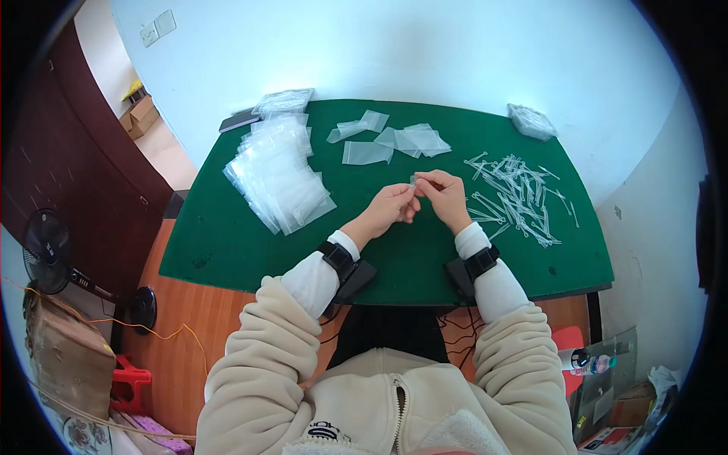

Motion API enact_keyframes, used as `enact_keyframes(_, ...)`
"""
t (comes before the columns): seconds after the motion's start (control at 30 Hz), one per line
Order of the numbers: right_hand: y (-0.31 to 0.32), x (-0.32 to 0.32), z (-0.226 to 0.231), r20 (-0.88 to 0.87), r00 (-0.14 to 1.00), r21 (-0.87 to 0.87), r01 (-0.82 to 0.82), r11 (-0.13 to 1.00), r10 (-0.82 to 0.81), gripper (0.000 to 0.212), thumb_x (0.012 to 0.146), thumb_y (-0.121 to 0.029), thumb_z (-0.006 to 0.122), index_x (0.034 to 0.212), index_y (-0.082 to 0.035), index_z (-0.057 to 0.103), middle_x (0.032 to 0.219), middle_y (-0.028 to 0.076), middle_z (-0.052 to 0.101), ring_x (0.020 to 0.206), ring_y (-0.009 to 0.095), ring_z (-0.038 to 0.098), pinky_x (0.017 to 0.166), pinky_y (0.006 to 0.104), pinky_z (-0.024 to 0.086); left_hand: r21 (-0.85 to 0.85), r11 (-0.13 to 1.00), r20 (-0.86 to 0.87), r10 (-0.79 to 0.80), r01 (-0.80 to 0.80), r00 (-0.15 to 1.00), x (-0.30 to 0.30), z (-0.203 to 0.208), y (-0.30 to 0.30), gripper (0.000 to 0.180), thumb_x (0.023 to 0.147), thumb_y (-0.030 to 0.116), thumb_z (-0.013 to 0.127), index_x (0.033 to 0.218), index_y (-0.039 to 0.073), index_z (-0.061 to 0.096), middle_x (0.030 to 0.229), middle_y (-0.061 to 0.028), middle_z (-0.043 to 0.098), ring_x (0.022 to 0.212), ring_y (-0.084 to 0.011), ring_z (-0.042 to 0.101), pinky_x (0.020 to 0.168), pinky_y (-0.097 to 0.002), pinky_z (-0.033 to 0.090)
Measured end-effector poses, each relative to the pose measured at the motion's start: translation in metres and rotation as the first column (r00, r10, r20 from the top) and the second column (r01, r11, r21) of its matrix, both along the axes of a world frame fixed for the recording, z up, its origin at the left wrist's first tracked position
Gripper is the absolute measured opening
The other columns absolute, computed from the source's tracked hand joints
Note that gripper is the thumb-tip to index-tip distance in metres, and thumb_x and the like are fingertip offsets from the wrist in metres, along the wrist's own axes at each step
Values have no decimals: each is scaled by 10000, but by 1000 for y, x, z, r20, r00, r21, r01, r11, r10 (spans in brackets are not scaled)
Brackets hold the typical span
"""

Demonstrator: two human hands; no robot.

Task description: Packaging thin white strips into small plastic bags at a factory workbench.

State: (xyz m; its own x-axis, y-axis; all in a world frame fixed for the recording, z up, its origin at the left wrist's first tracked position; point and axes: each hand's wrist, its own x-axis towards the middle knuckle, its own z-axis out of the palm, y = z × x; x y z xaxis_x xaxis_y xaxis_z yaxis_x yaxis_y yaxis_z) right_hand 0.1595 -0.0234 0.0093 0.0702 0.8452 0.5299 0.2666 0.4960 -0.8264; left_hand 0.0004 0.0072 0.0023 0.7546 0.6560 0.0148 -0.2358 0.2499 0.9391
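Over the middle of the green table, my left hand (388,208) and my right hand (447,199) meet fingertip to fingertip. Between them is a small clear plastic bag (414,180), mostly covered by my fingers; whether anything is inside it I cannot tell. Both hands are closed in a pinch on it. A fanned stack of clear zip bags (277,171) lies to the left. Several loose bags (368,153) are spread beyond my hands. To the right of my right hand is a scattered heap of thin clear plastic sticks with ringed ends (519,193).
The green table (220,254) has a curved far edge against the wall. Packed clear bundles stand at its far left (284,101) and far right (532,121), with a dark flat box (239,120) by the left one. A black fan (49,250) stands on the floor at left.
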Motion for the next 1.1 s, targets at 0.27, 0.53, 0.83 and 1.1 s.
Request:
enact_keyframes(0.27,-3,37,5,583,770,12,313,950,-260,112,694,-117,681,791,-63,682,744,78,615,706,203,583,635,309,468,-68,884,33,466,-463,884,-7,-3,17,198,942,193,388,928,33,505,650,23,423,477,-51,298,426,-212,260)
enact_keyframes(0.53,-10,37,12,805,579,-100,348,932,-130,58,657,-134,670,692,-87,671,751,96,623,798,274,577,716,383,470,-158,889,87,447,-430,890,-8,-1,16,217,943,172,377,969,-5,500,664,5,441,503,-55,334,455,-205,291)
enact_keyframes(0.83,-10,47,13,857,515,-135,286,949,-33,37,659,-84,646,673,-62,619,761,85,592,788,271,546,716,369,453,-123,908,74,411,-401,908,-8,-2,15,230,947,177,374,992,-7,503,681,3,452,521,-56,352,472,-204,310)
enact_keyframes(1.1,-6,57,1,833,508,120,219,968,-218,72,724,-51,584,794,-45,567,749,85,556,720,256,528,656,354,439,-16,921,32,390,-390,920,-6,-3,14,229,949,190,376,997,8,507,725,-5,480,591,-68,420,539,-212,376)
